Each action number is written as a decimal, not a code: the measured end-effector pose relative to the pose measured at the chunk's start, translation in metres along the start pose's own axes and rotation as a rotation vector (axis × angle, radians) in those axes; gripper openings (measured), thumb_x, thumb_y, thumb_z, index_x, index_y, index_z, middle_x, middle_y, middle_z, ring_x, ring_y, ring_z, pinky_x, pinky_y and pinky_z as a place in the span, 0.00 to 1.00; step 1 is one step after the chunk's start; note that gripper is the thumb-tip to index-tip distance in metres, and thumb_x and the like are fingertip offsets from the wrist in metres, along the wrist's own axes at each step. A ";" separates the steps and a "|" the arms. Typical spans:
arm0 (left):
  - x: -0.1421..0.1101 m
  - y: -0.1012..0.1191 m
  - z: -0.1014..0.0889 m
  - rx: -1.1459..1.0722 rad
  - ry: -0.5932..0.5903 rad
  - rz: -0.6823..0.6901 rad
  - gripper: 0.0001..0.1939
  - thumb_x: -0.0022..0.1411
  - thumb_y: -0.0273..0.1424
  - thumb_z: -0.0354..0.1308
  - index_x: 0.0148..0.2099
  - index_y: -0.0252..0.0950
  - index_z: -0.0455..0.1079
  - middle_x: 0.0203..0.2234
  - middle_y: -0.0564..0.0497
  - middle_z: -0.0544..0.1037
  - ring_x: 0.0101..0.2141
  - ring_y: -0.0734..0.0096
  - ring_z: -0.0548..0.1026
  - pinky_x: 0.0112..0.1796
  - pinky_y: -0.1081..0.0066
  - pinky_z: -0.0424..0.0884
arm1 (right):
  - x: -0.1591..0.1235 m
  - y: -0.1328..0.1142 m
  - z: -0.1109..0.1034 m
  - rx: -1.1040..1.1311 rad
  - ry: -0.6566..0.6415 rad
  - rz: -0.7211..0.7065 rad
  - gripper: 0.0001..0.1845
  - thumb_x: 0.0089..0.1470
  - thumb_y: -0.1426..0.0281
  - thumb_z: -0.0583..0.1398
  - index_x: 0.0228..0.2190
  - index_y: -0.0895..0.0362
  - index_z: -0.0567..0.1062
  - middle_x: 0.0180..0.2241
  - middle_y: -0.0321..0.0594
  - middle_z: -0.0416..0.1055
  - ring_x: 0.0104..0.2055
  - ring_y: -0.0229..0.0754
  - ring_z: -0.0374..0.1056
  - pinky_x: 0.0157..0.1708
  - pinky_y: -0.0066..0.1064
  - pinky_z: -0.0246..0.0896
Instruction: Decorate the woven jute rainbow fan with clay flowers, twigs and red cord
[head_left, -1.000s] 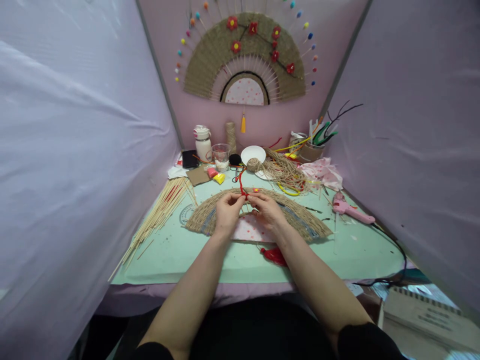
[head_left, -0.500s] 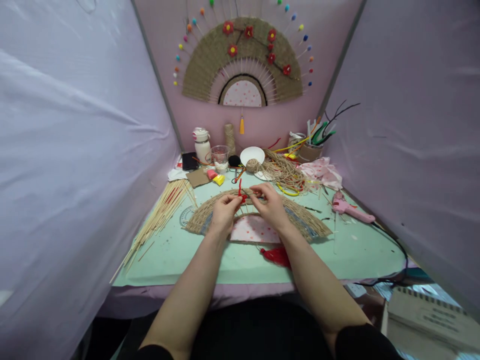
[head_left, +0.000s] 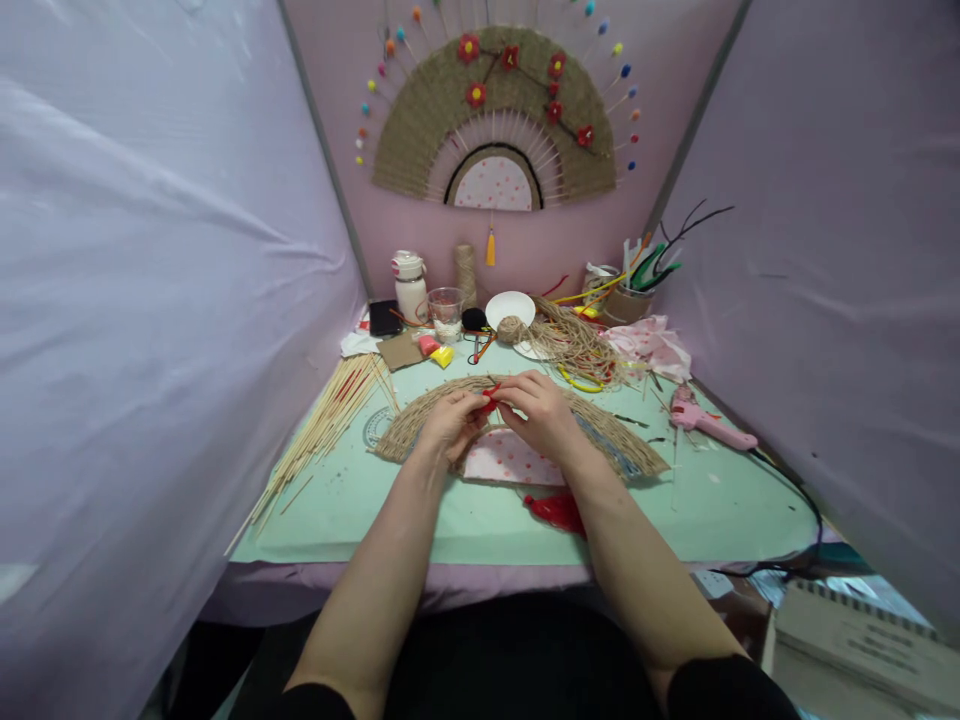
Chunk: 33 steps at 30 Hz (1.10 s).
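Observation:
Over a woven twine fan (head_left: 416,412) on the table, both hands meet at a small piece of red pipe cleaner (head_left: 489,400). My left hand (head_left: 452,425) pinches it from the left side. Fingers of my right hand (head_left: 538,408) close on its right side, and a short dark tip shows above them. Much of the red piece is hidden by the fingertips. Below the hands lies the fan's half-round white panel with red dots (head_left: 510,458). A red tassel (head_left: 555,510) rests at the fan's lower edge, partly behind my right forearm.
Thin bamboo sticks (head_left: 322,425) lie at the left. A pink glue gun (head_left: 712,425) with a black cable is at the right. At the back stand a bottle (head_left: 410,287), a plastic cup (head_left: 446,315), a white bowl (head_left: 511,310) and loose twine (head_left: 574,340). A finished fan (head_left: 427,130) hangs behind.
The upright red end that stood above my left fingers is now folded down among the fingertips. My right hand has moved closer to the left. The whole view has shifted slightly.

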<state>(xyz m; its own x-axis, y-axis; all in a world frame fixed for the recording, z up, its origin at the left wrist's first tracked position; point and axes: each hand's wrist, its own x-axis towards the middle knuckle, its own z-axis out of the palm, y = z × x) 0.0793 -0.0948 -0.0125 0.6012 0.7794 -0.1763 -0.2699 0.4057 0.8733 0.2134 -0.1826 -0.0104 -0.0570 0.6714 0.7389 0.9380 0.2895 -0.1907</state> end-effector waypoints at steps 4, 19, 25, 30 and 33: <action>0.001 0.000 -0.003 0.008 -0.019 -0.041 0.09 0.42 0.25 0.67 0.20 0.35 0.68 0.19 0.52 0.72 0.24 0.73 0.69 0.27 0.70 0.66 | 0.000 0.001 -0.001 -0.036 -0.009 -0.034 0.08 0.59 0.74 0.58 0.35 0.55 0.77 0.37 0.42 0.78 0.42 0.47 0.67 0.42 0.40 0.61; 0.001 -0.001 -0.004 0.116 -0.067 0.008 0.14 0.38 0.30 0.70 0.17 0.37 0.64 0.15 0.57 0.66 0.21 0.78 0.63 0.23 0.73 0.62 | -0.001 0.000 0.001 -0.061 -0.025 -0.018 0.07 0.57 0.75 0.58 0.32 0.55 0.76 0.33 0.43 0.77 0.38 0.47 0.68 0.40 0.40 0.60; -0.001 -0.002 -0.002 0.114 -0.035 0.061 0.14 0.36 0.31 0.69 0.16 0.36 0.64 0.14 0.57 0.66 0.21 0.78 0.63 0.24 0.74 0.63 | 0.000 -0.003 0.002 -0.070 -0.012 -0.002 0.07 0.58 0.74 0.57 0.31 0.55 0.75 0.32 0.43 0.77 0.38 0.47 0.67 0.39 0.39 0.59; -0.002 -0.003 -0.001 0.143 -0.007 0.122 0.13 0.37 0.32 0.68 0.17 0.37 0.66 0.15 0.56 0.67 0.20 0.78 0.64 0.24 0.75 0.63 | 0.000 -0.005 0.003 -0.038 -0.011 0.045 0.07 0.59 0.73 0.57 0.30 0.54 0.75 0.32 0.43 0.76 0.38 0.47 0.67 0.40 0.39 0.58; -0.002 -0.006 0.001 0.177 0.020 0.196 0.12 0.40 0.34 0.68 0.18 0.37 0.67 0.16 0.55 0.70 0.22 0.76 0.66 0.26 0.74 0.65 | 0.000 -0.006 0.003 0.008 -0.002 0.103 0.07 0.59 0.72 0.57 0.30 0.55 0.74 0.33 0.45 0.76 0.40 0.49 0.66 0.41 0.40 0.57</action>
<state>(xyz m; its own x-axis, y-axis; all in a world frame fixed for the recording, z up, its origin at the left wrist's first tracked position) 0.0807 -0.0989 -0.0165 0.5349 0.8449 -0.0038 -0.2427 0.1580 0.9572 0.2069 -0.1822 -0.0111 0.0388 0.6991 0.7140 0.9360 0.2247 -0.2709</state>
